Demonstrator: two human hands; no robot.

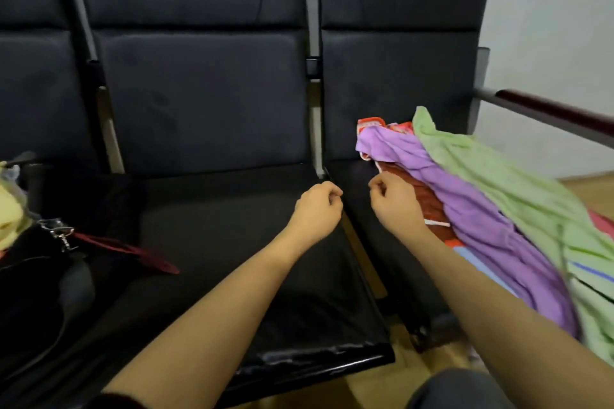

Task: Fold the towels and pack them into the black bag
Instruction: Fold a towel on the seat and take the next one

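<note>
Your unfolded towels [491, 196] lay heaped at the frame's right, the black bag [50, 276] at lower left, well apart. Between them, your left hand [317, 209] and right hand [395, 206] hovered with fingers curled, holding nothing. Next, I'd judge, you needed one towel.

Both bare forearms reach forward, side by side. The left hand [317, 209] is loosely curled with its fingers tucked under, holding nothing. The right hand [393, 201] sits just beside it, likewise curled with nothing in its fingers.
</note>
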